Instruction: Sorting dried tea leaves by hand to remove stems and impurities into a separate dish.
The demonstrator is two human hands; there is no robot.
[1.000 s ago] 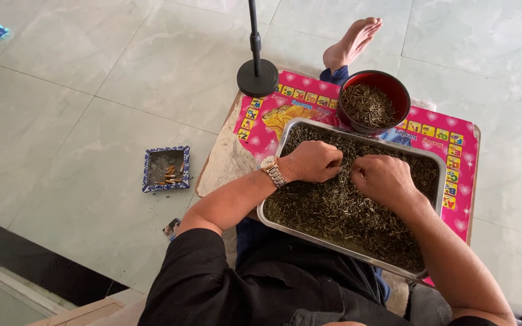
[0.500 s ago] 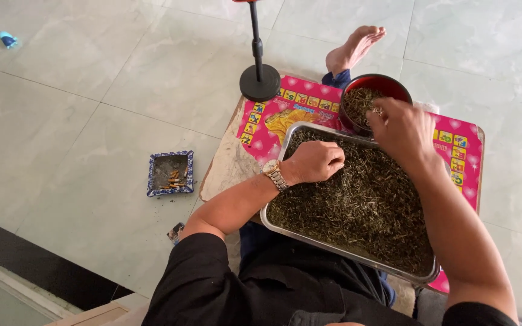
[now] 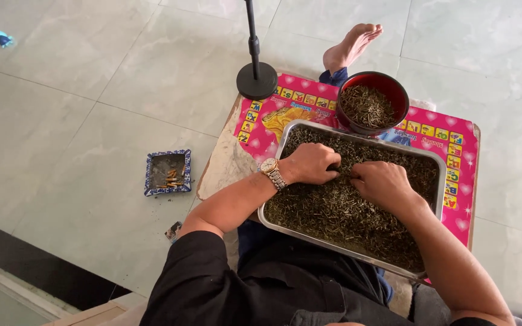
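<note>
Two hands: both are down in the metal tray (image 3: 436, 199), working through the dried green-brown leaves (image 3: 333, 211) that fill it.
Far left: a small blue object (image 3: 3, 39) lies on the pale floor tiles (image 3: 92, 90), well apart from me.
Left of the tray: a square blue-patterned dish (image 3: 167, 172) sits on the floor with a few small orange-brown bits in it.
Left hand: my left hand (image 3: 312, 163), a watch (image 3: 272, 171) on its wrist, rests on the leaves near the tray's far left part, fingers curled narrow and pinching at the leaves; I cannot tell whether anything is caught between the fingertips.
Stand: a black round base with its pole (image 3: 256, 78) stands on the floor just beyond the mat's left corner.
Surface: the tray lies on a bright pink mat with picture squares (image 3: 460, 142), spread over a low board.
Right hand: my right hand (image 3: 385, 184) lies just beside the left, knuckles up, fingers bent down into the leaves, closed loosely on them.
Bowl: a dark red bowl (image 3: 401, 90) holding sorted dried pieces (image 3: 367, 104) stands touching the tray's far rim.
Foot: my bare foot (image 3: 351, 45) stretches out beyond the bowl.
Doing it well: I judge it best to keep the pinch small, spread the leaves thin under the fingertips, and lift pieces clear of the tray's rim so nothing spills onto the mat.
</note>
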